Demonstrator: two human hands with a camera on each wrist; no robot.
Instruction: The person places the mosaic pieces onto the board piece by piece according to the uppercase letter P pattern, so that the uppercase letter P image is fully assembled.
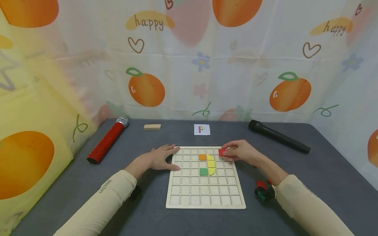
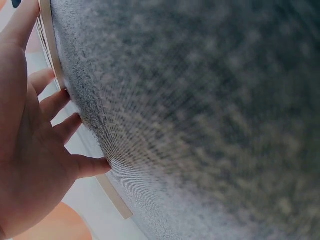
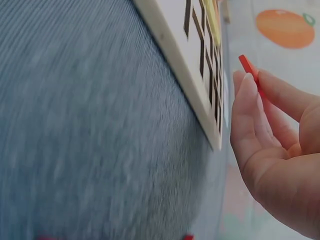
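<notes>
A pale wooden grid board (image 1: 176, 200) lies on the grey table. My left hand (image 1: 160, 159) has its fingers spread, with the thumb and fingertips resting at the board's left edge. Between thumb and fingers my right hand (image 1: 242, 152) pinches a red square tile (image 1: 221, 152) over the board's upper right. In the right wrist view the red tile (image 3: 247, 66) is held edge-on, above the board. Set in the grid are an orange square (image 1: 202, 157), a green square (image 1: 203, 171), a yellow square (image 1: 211, 164) and two rounded yellow pieces (image 1: 211, 171).
Behind the board lie a small printed grid card (image 1: 202, 129) and a wooden block (image 1: 152, 127). A red microphone (image 1: 107, 142) is at the left, a black microphone (image 1: 279, 136) at the right. Loose red pieces (image 1: 261, 184) and a green one lie by my right wrist, partly hidden.
</notes>
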